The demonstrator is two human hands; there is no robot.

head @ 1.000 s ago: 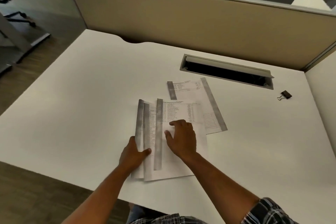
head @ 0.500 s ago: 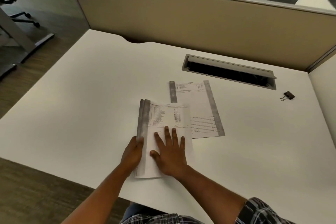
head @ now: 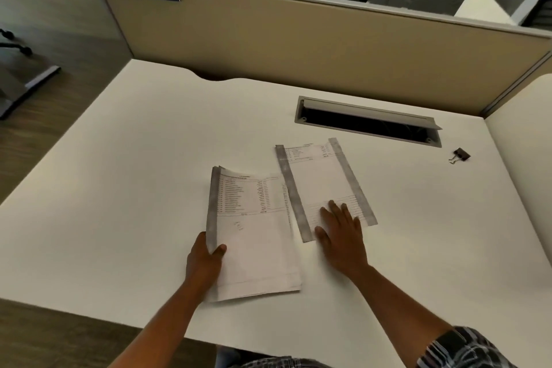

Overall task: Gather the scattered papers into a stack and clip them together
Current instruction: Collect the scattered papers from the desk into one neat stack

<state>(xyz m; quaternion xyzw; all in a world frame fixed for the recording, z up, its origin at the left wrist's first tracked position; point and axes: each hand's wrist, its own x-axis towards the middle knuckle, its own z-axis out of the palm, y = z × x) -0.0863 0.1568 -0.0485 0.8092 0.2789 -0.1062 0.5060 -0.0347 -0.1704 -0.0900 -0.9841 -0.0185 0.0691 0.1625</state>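
Left hand (head: pixel 206 260) pinches the left edge of the gathered stack of white printed papers (head: pixel 254 236), thumb on top. Right hand (head: pixel 340 233), fingers flat and spread, presses the lone white sheet with grey side strips (head: pixel 322 185) just at 3 o'clock of the stack. Small black binder clip (head: pixel 460 155) sits well apart at 2 o'clock, bare white desk (head: pixel 119 188) around it.

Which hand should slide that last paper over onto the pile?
The right hand. It lies flat on the loose sheet, fingers straight, so it can probably drag it over. The left hand is busy gripping the stack by its left edge.
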